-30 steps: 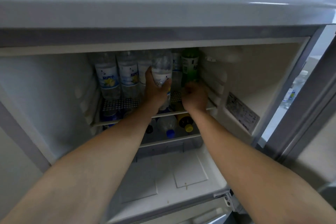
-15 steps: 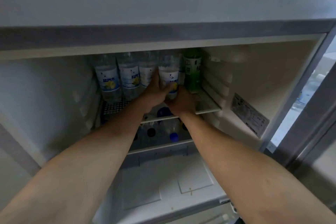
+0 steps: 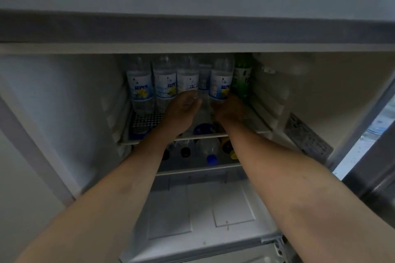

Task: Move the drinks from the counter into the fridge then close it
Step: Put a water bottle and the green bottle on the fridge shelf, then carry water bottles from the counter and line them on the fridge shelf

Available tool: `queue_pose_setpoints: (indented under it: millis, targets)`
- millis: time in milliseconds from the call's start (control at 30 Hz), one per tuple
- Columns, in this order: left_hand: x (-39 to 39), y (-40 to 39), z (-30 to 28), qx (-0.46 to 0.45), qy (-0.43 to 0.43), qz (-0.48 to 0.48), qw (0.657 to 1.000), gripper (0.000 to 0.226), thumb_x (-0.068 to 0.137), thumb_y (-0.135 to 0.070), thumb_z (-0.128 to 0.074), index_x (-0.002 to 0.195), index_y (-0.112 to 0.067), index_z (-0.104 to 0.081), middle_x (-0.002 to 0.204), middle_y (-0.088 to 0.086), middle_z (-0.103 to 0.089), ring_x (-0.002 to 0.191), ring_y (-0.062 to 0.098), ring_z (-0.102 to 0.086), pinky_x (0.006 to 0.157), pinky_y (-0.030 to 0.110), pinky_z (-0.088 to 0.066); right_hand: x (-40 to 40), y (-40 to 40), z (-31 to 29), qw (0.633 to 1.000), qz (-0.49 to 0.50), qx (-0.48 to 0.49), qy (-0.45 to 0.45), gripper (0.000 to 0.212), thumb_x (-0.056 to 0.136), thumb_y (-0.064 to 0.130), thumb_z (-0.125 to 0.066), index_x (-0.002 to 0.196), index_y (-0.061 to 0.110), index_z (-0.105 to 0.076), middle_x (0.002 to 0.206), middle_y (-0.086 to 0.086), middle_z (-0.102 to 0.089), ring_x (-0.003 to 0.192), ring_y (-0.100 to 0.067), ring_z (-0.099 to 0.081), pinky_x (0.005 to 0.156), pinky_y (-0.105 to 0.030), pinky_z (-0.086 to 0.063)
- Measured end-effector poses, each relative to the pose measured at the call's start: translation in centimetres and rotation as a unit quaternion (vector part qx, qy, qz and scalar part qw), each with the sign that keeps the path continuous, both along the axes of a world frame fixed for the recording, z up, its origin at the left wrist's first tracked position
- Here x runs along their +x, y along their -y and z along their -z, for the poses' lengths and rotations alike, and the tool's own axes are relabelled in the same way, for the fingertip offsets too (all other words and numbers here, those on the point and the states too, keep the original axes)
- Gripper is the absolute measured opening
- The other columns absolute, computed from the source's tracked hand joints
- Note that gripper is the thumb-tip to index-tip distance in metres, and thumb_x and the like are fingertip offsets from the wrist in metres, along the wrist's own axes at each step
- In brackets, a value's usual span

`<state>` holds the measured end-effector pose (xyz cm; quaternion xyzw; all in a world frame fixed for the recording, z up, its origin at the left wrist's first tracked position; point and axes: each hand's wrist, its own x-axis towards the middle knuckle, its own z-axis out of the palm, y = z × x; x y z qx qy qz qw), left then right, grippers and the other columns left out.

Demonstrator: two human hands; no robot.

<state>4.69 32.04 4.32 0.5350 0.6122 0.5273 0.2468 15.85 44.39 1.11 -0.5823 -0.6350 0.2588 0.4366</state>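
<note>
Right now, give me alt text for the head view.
Both hands, left and right, reach into an open fridge at the bases of upright water bottles on the upper shelf. A green bottle stands at the row's right end; more bottles lie below.
</note>
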Motion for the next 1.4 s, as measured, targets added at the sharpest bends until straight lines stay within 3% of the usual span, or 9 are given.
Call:
queue_pose_setpoints:
  millis: [100, 267, 533, 733, 833, 933, 1033, 1200, 1400]
  targets:
    - [-0.2, 0.8, -0.1, 0.022, 0.007, -0.026, 0.999, 0.039, 0.1, -0.033, -0.052, 0.137, -0.021, -0.053, 0.125, -0.007, -0.053, 0.108, 0.004, -0.051, 0.075, 0.001, -0.04, 0.1, -0.8, -0.1, 1.0, 0.023, 0.004, -0.001, 0.057, 0.078, 0.031, -0.082, 0.125, 0.014, -0.054, 0.128, -0.009, -0.063, 0.116, -0.025, -0.061, 0.078, -0.026, -0.041]
    - [-0.1, 1.9, 0.2, 0.043, 0.051, -0.032, 0.997, 0.034, 0.1, -0.032, -0.054, 0.132, -0.02, -0.056, 0.122, -0.007, -0.058, 0.109, 0.007, -0.057, 0.101, 0.034, -0.05, 0.0, -1.7, 0.1, 1.0, 0.02, 0.015, 0.019, 0.06, 0.078, 0.027, -0.083, 0.128, 0.014, -0.053, 0.13, -0.01, -0.062, 0.118, -0.026, -0.06, 0.081, -0.026, -0.041]
    - [-0.7, 3.5, 1.5, 0.045, 0.079, -0.043, 0.995, 0.01, 0.099, -0.03, -0.055, 0.103, -0.039, -0.059, 0.105, -0.02, -0.061, 0.102, -0.001, -0.059, 0.103, 0.039, -0.05, 0.1, -1.6, 0.3, 0.999, 0.024, -0.007, 0.042, 0.062, 0.084, 0.022, -0.077, 0.136, 0.01, -0.047, 0.137, -0.012, -0.056, 0.124, -0.027, -0.056, 0.093, -0.032, -0.048]
    - [0.0, 4.5, 2.2, 0.064, 0.126, -0.067, 0.988, 0.016, 0.098, -0.029, -0.055, 0.092, -0.041, -0.064, 0.104, -0.015, -0.066, 0.104, 0.008, -0.063, 0.1, 0.044, -0.052, 1.6, -0.1, -0.5, 0.997, 0.008, -0.011, 0.073, 0.053, 0.09, 0.027, -0.07, 0.135, 0.009, -0.048, 0.135, -0.012, -0.057, 0.123, -0.028, -0.055, 0.095, -0.036, -0.049]
    - [1.0, 4.8, 2.5, 0.061, 0.177, -0.092, 0.978, 0.011, 0.097, -0.036, -0.058, 0.09, -0.039, -0.065, 0.106, -0.009, -0.069, 0.098, 0.005, -0.065, 0.093, 0.04, -0.055, 2.4, 1.5, -1.2, 0.998, 0.006, 0.006, 0.059, 0.04, 0.095, 0.03, -0.062, 0.129, 0.011, -0.055, 0.13, -0.011, -0.06, 0.118, -0.027, -0.058, 0.09, -0.034, -0.049]
    - [2.6, 5.5, 3.0, 0.063, 0.238, -0.108, 0.963, 0.018, 0.098, -0.033, -0.056, 0.083, -0.035, -0.066, 0.088, -0.007, -0.07, 0.073, 0.001, -0.065, 0.07, 0.029, -0.058, 2.9, 3.9, -1.1, 0.999, 0.015, 0.042, 0.005, 0.022, 0.095, 0.023, -0.061, 0.114, 0.014, -0.065, 0.113, -0.006, -0.068, 0.104, -0.021, -0.063, 0.08, -0.028, -0.047]
    - [4.3, 7.1, 3.9, 0.073, 0.267, -0.09, 0.957, 0.019, 0.1, -0.027, -0.052, 0.088, -0.029, -0.067, 0.073, -0.012, -0.069, 0.067, 0.004, -0.064, 0.058, 0.021, -0.056, 3.7, 7.6, 0.1, 0.996, -0.002, 0.068, -0.064, 0.008, 0.093, 0.017, -0.062, 0.099, 0.019, -0.067, 0.09, 0.007, -0.065, 0.081, -0.003, -0.06, 0.064, -0.015, -0.04]
    - [6.2, 9.6, 6.9, 0.026, 0.247, -0.047, 0.968, 0.029, 0.101, -0.031, -0.052, 0.079, -0.038, -0.07, 0.072, -0.009, -0.069, 0.063, 0.004, -0.063, 0.056, 0.019, -0.053, 6.8, 14.6, 4.4, 0.992, -0.039, 0.019, -0.121, 0.005, 0.089, 0.029, -0.068, 0.088, 0.028, -0.063, 0.081, 0.014, -0.066, 0.077, 0.005, -0.062, 0.065, -0.009, -0.047]
    - [7.6, 12.3, 14.0, -0.081, 0.219, -0.01, 0.972, 0.017, 0.098, -0.033, -0.055, 0.093, -0.023, -0.067, 0.079, -0.01, -0.072, 0.065, 0.004, -0.065, 0.056, 0.018, -0.054, 11.9, 21.2, 11.0, 0.987, -0.023, -0.114, -0.114, 0.01, 0.09, 0.029, -0.07, 0.092, 0.033, -0.062, 0.087, 0.013, -0.064, 0.078, 0.009, -0.059, 0.066, -0.005, -0.044]
